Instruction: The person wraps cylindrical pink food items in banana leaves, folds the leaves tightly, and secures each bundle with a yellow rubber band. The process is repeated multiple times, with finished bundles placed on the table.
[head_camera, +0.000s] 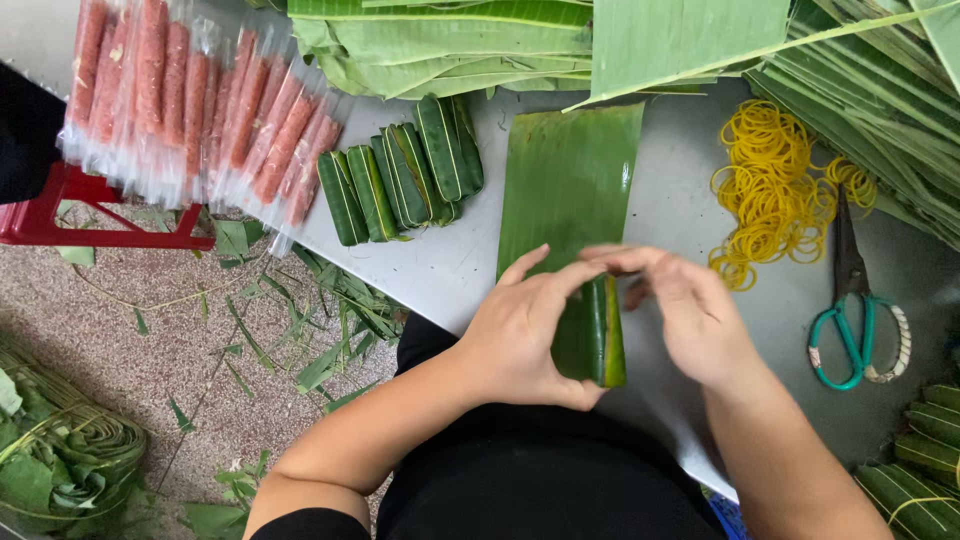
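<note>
We see clear plastic packs (190, 110) of pinkish-red meat sticks top left, shiny film, long narrow tubes laid side by side w/ ends hanging off the grey table (440, 270) edge over a red stool (60, 215). No labels we can make out. Next to them, a row of wrapped rolls (400, 180), dark green leaf, ribbed and glossy, each banded w/ a thin yellow line. More such rolls (915, 470) at bottom right.

Centre: a flat leaf strip (565, 175), smooth, matte-green, fine parallel veins, lies lengthwise on the table. Its near end is rolled into a tight roll (595, 340) at the table's near edge. Left hand (520, 335) grasps that roll from the left, thumb and forefinger pinched at its top. Right hand (690, 310) closes on the top from the right, fingers curled, tips meeting the left's.

Right of the hands: a loose heap of yellow rubber bands (775, 190), thin loops. Beside it scissors (855, 315), teal handles, one loop wrapped in pale cord. Stacked leaves (480, 40) fill the top. Leaf scraps (330, 330) litter the speckled floor; a coiled leaf bundle (60, 450) sits bottom left.
</note>
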